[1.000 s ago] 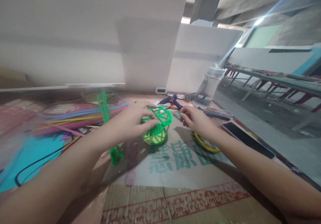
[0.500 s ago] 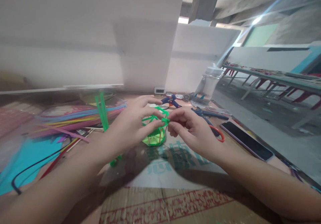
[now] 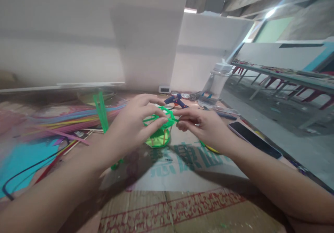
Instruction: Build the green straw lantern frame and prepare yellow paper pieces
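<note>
A small green frame [image 3: 157, 142] with a light green base and thin orange uprights stands on the table. It looks made of fuzzy pipe cleaners. My left hand [image 3: 139, 119] comes over it from the left, thumb and forefinger closed on its upper part, other fingers curved above. From the right, my right hand [image 3: 199, 121] pinches the end of a green pipe cleaner [image 3: 172, 120] that runs from the frame's top edge. Its thumb and forefinger are closed on that end. My left fingers partly cover the frame's top.
Behind the hands lie a blue glue gun [image 3: 176, 100] and a small white digital clock [image 3: 164, 89]. A clear water bottle [image 3: 215, 83] stands at the back right, a phone [image 3: 255, 140] nearer. Colourful pipe cleaners [image 3: 78, 119], green strips [image 3: 101, 113] and blue sheets [image 3: 23, 167] are at left.
My right hand has drawn slightly away from the left, its fingers straighter, and a short stretch of green pipe cleaner shows between them. The view has shifted a little; a yellow-edged thing appears under my right hand.
</note>
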`<state>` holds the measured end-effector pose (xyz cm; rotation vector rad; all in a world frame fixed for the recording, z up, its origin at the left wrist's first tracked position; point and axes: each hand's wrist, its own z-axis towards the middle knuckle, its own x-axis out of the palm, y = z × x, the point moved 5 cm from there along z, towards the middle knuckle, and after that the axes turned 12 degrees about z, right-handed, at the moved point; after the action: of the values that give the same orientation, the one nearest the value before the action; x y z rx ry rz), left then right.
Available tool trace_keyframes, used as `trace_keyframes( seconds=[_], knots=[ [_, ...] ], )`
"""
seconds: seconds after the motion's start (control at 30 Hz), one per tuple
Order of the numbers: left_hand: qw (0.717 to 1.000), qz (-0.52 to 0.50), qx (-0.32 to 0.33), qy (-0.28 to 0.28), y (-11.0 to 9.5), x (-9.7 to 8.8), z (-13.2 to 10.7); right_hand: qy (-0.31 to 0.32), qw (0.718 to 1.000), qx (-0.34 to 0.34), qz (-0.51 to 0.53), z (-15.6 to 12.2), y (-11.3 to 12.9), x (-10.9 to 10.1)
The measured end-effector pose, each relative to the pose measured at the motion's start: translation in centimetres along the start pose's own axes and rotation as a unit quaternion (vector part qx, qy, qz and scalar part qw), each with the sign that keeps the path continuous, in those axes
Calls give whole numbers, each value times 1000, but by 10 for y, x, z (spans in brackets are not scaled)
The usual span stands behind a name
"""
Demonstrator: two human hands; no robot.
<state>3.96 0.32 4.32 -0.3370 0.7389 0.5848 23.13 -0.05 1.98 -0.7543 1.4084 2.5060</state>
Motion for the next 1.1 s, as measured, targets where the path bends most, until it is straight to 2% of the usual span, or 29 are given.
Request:
trace_keyframes(
  seconds=[0.1,0.2,0.27,0.33,0.4,0.5,0.6,0.7,0.83,1.1],
  knots=[
    [999,-16,-31,2,3,-2,0,-45,997,29,-55,9,-23,-17],
    [998,-28,-46,19,5,-1,0,-51,991,58,-105,16,-43,-26],
    [998,-28,-38,28,5,1,0,-58,981,40,-179,18,-44,-30],
    [999,-22,-25,29,5,1,1,-75,973,7,-217,16,-32,-32],
    [999,-16,-13,30,4,1,1,-75,982,-9,-174,10,-16,-29],
    [999,-19,-2,38,2,0,1,-15,998,-8,-61,0,5,-12],
    [998,-23,7,49,-1,1,1,14,999,-32,-41,-7,16,5],
    [998,-18,20,59,-3,3,0,11,998,-40,-42,-9,12,13],
    [997,-13,28,64,-3,5,0,22,999,-17,-25,-9,4,20],
    [997,-39,8,63,-3,8,0,23,998,24,52,-8,0,31]
  ],
)
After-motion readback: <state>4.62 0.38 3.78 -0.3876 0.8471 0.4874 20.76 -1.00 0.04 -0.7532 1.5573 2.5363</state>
